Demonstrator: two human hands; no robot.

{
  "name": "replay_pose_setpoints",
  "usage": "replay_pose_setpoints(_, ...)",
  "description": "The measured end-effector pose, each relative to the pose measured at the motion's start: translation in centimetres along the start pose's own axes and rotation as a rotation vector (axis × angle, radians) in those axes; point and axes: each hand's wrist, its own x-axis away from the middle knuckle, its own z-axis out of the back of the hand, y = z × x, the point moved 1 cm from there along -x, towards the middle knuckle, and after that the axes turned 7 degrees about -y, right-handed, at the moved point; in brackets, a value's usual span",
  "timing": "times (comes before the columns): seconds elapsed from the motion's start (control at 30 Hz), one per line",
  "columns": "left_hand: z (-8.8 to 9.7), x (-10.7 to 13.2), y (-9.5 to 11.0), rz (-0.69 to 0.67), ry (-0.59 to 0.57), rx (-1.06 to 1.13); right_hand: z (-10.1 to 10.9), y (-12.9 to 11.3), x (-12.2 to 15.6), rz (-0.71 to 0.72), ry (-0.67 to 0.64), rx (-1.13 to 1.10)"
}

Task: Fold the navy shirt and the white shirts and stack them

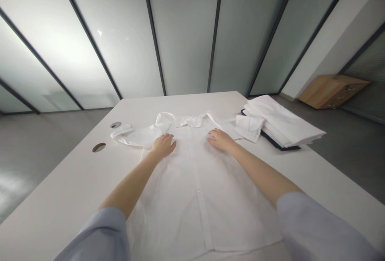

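A white button-up shirt (pixel 180 189) lies spread out, front side up, with its collar at the far end and its hem towards me. Its sleeves stretch out to both sides. My left hand (pixel 164 145) rests flat on the left chest of the shirt, close to the sleeve, fingers loosely apart. On the right chest, my right hand (pixel 221 139) lies with its fingers extended towards the button strip. Neither hand has cloth gripped between the fingers. The right cuff (pixel 249 126) reaches up to a stack of folded white cloth (pixel 279 118).
The shirt lies on a white table (pixel 75 197) with two round holes near its left edge. Dark cloth (pixel 281 146) shows under the folded stack on the right. A wooden cabinet (pixel 327 90) stands on the floor at the far right. Frosted glass panels (pixel 183 32) rise behind the table.
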Motion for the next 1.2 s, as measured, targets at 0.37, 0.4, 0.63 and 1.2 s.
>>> replay_pose_setpoints(0.37, -2.1, -0.5, -0.2, 0.047, -0.003, 0.005, -2.4, -0.8, 0.6, -0.056, 0.007, 0.094)
replay_pose_setpoints(0.4, -1.6, -0.3, -0.2, 0.063, -0.009, 0.018, -2.1, -1.0, 0.8, -0.042, 0.001, 0.073)
replay_pose_setpoints(0.63, -0.2, -5.1, -0.8, 0.166, 0.058, 0.472, -0.8, -2.0, -4.0, -0.101, 0.036, -0.401)
replay_pose_setpoints(1.2, -0.5, -6.5, 0.1, -0.065, 0.144, 0.690, -1.2, -2.1, -4.5, 0.166, 0.124, -0.420)
